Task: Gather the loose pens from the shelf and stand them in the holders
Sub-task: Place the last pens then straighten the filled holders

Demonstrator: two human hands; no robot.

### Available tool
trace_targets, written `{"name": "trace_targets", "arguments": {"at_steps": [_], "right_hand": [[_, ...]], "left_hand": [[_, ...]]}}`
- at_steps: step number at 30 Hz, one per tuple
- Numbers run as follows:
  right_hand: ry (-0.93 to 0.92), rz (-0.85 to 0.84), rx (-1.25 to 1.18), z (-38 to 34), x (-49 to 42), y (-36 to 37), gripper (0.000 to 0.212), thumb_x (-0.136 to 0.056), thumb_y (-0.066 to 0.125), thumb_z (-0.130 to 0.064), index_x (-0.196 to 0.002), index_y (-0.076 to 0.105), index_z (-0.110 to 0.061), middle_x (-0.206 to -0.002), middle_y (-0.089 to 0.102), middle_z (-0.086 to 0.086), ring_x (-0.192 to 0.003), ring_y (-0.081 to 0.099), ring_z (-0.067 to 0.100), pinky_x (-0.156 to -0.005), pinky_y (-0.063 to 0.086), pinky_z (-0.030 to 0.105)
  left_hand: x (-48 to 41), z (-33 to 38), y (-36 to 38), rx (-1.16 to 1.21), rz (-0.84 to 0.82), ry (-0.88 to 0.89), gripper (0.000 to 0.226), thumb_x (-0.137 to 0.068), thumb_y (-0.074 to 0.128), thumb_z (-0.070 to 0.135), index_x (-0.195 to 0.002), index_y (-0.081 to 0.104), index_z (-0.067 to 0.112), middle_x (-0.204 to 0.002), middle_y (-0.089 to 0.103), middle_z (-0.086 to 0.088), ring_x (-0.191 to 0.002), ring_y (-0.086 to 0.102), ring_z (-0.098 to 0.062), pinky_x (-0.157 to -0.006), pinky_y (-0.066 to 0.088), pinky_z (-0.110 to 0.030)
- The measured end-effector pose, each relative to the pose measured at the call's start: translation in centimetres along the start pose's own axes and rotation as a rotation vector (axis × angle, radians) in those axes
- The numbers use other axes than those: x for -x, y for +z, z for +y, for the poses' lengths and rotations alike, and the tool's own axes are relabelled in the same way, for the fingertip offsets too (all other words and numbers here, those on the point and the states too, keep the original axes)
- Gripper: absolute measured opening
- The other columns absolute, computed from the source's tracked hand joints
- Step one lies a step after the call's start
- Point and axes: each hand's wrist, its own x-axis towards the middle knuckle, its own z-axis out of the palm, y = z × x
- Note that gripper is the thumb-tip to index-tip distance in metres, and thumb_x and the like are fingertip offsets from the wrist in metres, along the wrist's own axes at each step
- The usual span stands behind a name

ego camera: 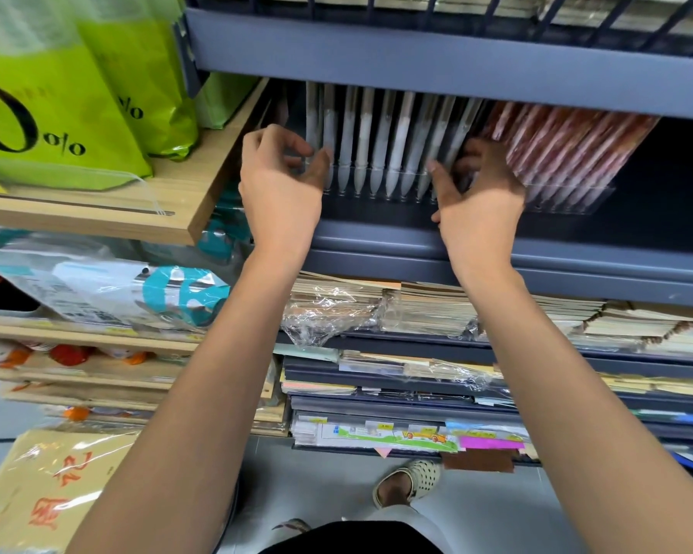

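Note:
A row of white pens (377,145) stands in a clear plastic holder (381,193) on the grey metal shelf (377,237). To its right a packed row of red pens (561,149) stands in the same kind of holder. My left hand (281,181) is at the left end of the white row, with its fingers curled and its thumb against the outermost pens. At the right end, my right hand (481,193) curls its fingers round the last white pens, thumb spread in front of them. Pens and fingertips are blurred.
The shelf above (457,62) overhangs the pens closely. Green bags (57,113) stand on a wooden shelf at the left. Stacks of wrapped notebooks (377,301) fill the shelves below. The dark right part of the pen shelf (673,185) holds nothing I can see.

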Motion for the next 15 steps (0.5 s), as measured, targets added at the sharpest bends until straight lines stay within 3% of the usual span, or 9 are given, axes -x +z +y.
{"name": "trace_targets", "arguments": {"at_steps": [6, 15], "right_hand": [[-0.014, 0.006, -0.005, 0.0, 0.1, 0.1, 0.041, -0.091, 0.066, -0.031, -0.118, 0.057, -0.003, -0.101, 0.068, 0.011, -0.074, 0.068, 0.033, -0.069, 0.055, 0.050], [-0.041, 0.020, 0.009, 0.0, 0.1, 0.2, 0.039, -0.091, 0.065, -0.031, -0.115, 0.058, -0.001, -0.099, 0.068, 0.012, -0.074, 0.067, 0.033, -0.070, 0.054, 0.049]], "left_hand": [[-0.1, -0.7, 0.2, 0.017, 0.007, 0.001, 0.024, -0.080, 0.076, 0.028, -0.079, 0.053, 0.021, -0.102, 0.057, -0.007, -0.077, 0.065, -0.018, -0.073, 0.055, -0.043], [-0.4, -1.2, 0.1, 0.017, -0.009, -0.049, 0.029, -0.080, 0.076, 0.035, -0.075, 0.047, 0.036, -0.094, 0.064, -0.016, -0.077, 0.064, -0.022, -0.074, 0.054, -0.048]]}}
